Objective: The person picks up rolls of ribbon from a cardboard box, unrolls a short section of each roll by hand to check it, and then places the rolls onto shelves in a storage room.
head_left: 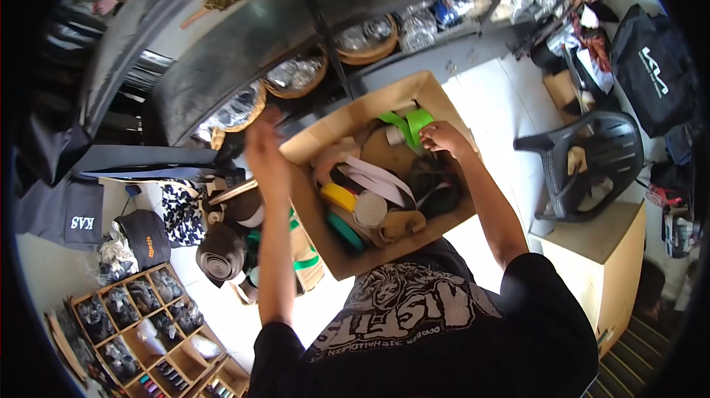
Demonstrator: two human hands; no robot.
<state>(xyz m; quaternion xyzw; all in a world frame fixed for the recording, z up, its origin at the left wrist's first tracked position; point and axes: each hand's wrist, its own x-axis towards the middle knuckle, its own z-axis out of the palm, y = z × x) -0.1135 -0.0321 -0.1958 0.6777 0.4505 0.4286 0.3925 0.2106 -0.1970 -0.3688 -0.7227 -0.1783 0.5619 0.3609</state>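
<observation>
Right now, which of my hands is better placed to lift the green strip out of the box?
Your right hand, I'd say: it is right at the green strip in the cardboard box. Your left hand, blurred, is by the box's left side, farther from the strip.

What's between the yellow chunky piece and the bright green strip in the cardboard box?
In the head view, a long pale pinkish strap, then something brown, unclear what, before the green strip.
</observation>
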